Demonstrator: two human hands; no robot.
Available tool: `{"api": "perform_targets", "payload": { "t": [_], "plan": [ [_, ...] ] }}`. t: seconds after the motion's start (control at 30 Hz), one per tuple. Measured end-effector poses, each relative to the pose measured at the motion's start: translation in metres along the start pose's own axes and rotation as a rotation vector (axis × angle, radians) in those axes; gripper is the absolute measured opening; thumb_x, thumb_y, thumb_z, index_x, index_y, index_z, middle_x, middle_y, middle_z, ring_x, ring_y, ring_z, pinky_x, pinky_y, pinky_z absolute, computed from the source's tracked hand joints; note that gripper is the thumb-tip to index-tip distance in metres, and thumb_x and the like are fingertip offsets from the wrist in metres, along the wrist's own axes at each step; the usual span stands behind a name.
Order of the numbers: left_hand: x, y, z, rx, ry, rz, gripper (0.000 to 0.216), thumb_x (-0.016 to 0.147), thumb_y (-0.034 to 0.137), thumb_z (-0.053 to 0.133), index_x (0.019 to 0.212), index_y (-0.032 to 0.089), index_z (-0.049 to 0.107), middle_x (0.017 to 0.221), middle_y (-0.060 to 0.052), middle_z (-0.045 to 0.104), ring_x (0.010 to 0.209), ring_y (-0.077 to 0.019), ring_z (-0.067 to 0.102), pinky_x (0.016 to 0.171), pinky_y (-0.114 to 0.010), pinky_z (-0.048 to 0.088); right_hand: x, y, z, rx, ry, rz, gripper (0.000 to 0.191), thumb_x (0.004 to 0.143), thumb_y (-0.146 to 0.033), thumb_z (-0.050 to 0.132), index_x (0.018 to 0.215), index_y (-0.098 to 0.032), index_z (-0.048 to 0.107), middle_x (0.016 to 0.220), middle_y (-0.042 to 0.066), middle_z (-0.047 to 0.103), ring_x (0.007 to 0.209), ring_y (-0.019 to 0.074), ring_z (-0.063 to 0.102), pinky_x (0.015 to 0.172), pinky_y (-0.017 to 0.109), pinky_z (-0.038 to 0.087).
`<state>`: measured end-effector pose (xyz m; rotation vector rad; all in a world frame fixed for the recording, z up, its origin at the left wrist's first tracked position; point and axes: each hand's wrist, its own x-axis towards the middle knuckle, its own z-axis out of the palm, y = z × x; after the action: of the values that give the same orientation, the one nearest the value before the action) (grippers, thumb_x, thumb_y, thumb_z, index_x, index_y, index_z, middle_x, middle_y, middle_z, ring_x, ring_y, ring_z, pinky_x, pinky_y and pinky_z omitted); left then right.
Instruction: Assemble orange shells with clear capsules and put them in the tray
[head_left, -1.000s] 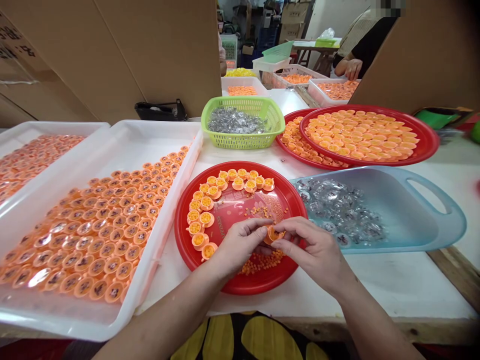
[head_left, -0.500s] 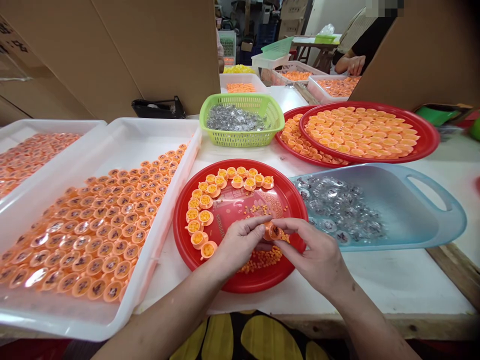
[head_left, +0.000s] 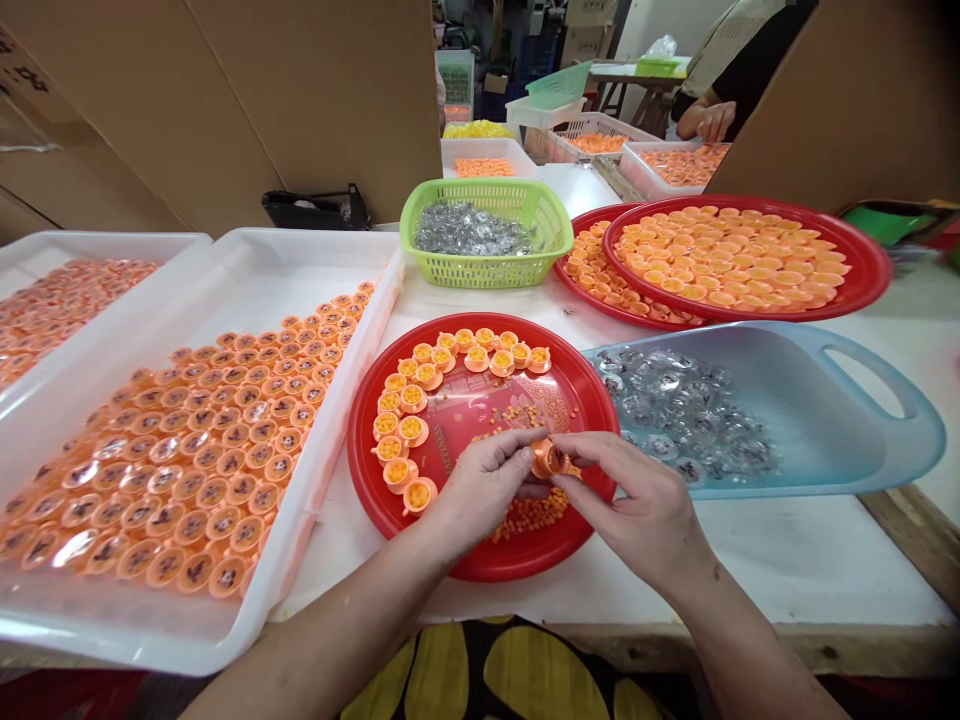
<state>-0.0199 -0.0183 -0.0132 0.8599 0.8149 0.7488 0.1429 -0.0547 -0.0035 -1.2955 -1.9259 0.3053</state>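
Both of the person's hands are closed in a pinch over a red plastic plate (head_left: 450,565). The left hand (head_left: 487,482) and the right hand (head_left: 637,495) grip a small orange cup (head_left: 547,459) between their fingertips, just above the middle of the plate and slightly toward its right side. Loose orange beads (head_left: 529,515) lie in a patch on the plate directly below the hands, with more scattered on a printed red card (head_left: 472,420) that lies on the plate. Around the plate's left and upper edge runs a curved row of orange cups filled with beads (head_left: 411,400).

To the left, a white plastic tray (head_left: 319,490) holds tightly packed orange cups with dark marks inside, and a second white tray (head_left: 71,310) holding similar cups sits beyond it at the left edge of the frame. To the right, a pale blue plastic tray (head_left: 911,440) holds a heap of transparent plastic pieces (head_left: 682,410). A green plastic basket (head_left: 487,265) of similar pieces stands at upper centre. Two overlapping red plates (head_left: 847,240) of orange parts sit at upper right, and beyond them a co-worker's hand (head_left: 716,122) reaches over a white tray of orange parts (head_left: 675,165).
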Motion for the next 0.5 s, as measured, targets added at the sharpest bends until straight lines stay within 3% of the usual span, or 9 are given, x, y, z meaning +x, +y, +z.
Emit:
{"api": "perform_targets", "payload": {
  "t": [0.17, 0.33, 0.5],
  "plan": [
    [-0.0007, -0.0030, 0.0004, 0.068, 0.005, 0.025, 0.036, 0.081, 0.031, 0.061, 0.115, 0.017, 0.064, 0.104, -0.007, 0.067, 0.087, -0.0186, 0.063, 0.078, -0.033, 0.054, 0.0003, -0.0010, -0.0005, -0.021, 0.013, -0.027, 0.022, 0.086, -0.013, 0.053, 0.103, -0.023, 0.065, 0.097, 0.006, 0.069, 0.090, 0.0200, 0.066, 0.078, 0.033, 0.056],
    [-0.0003, -0.0080, 0.0024, 0.073, -0.075, 0.061, 0.041, 0.072, 0.033, 0.071, 0.107, 0.014, 0.064, 0.095, -0.007, 0.068, 0.089, -0.0185, 0.062, 0.083, -0.032, 0.049, -0.0014, -0.0007, 0.0019, -0.041, 0.022, -0.040, 0.028, 0.085, -0.009, 0.049, 0.105, -0.022, 0.065, 0.100, 0.007, 0.069, 0.091, 0.0200, 0.066, 0.079, 0.034, 0.057],
    [0.0013, -0.0081, 0.0037, 0.062, 0.013, 0.055, 0.035, 0.069, 0.032, 0.074, 0.094, 0.012, 0.061, 0.084, -0.006, 0.067, 0.078, -0.0150, 0.062, 0.074, -0.027, 0.048, -0.0027, -0.0021, 0.0063, 0.005, -0.011, -0.056, 0.022, 0.086, -0.010, 0.053, 0.102, -0.021, 0.063, 0.094, 0.006, 0.066, 0.088, 0.0184, 0.064, 0.079, 0.031, 0.055]
  ]
}}
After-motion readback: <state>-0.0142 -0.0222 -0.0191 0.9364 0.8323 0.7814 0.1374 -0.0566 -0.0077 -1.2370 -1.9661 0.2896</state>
